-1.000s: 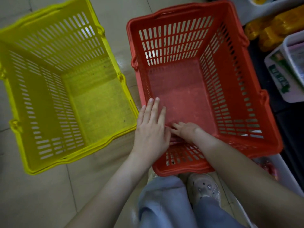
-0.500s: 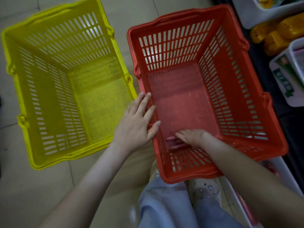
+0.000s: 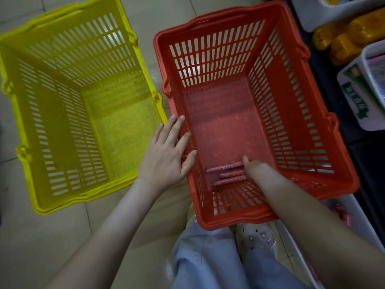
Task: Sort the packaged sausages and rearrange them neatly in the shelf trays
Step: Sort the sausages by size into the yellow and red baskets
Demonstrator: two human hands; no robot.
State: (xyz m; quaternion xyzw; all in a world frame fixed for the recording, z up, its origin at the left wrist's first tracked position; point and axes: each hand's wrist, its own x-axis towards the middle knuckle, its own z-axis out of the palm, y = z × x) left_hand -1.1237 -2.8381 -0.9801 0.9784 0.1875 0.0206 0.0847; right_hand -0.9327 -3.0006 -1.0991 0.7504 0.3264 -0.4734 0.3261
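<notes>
Since your left hand has drawn back from the near left corner of the red slotted plastic basket, where it lay a second ago, the contents are now exposed. Three thin pink packaged sausages lie side by side on the basket floor, tight against its near wall.

Left hand: flat, fingers straight and spread, resting on the basket's left rim with the thumb hooked over the inner edge. It holds nothing.

Right hand: it remains inside the basket at the near end, touching the right-hand ends of the sausages. One digit points toward the far wall; the others are hidden beneath the hand. Whether it has closed on any sausage cannot be told.

The rest of the basket floor shows no further stock. The yellow slotted plastic basket, just left of the red one, shows none either.

Finding: in my judgement these three are the last items to clear. The left hand appears placed to steady the basket while the right collects. The white plastic shelf tray and the yellow wrapped packs sit to the right of the red basket, beyond its far corner. The sausages have not yet reached any tray.
</notes>
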